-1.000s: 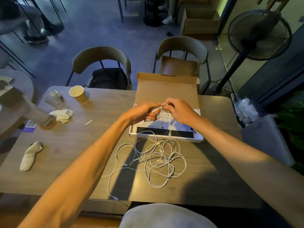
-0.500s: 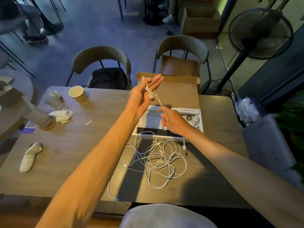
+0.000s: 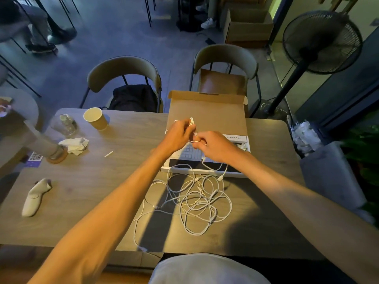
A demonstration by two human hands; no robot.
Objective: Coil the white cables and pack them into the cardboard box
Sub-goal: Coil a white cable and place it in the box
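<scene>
Head view: L hand (image 3: 176, 133) has its fingers curled round a small white coil (image 3: 191, 120), loops poking out past the fingertips. It prob. acts as the former so the turns stack. R hand (image 3: 213, 147) sits just beside it, thumb + index pinching the cable's free run (image 3: 194, 141), likely to feed the next wrap. The strand drops below the R fingers to a connector (image 3: 221, 178) at the box edge. Both hands are over the open cardboard box (image 3: 207, 111), so the coil can go straight in. The other white cables (image 3: 196, 197) lie tangled on the table (image 3: 92, 181), bodyward of the fingers. Task looks early.
</scene>
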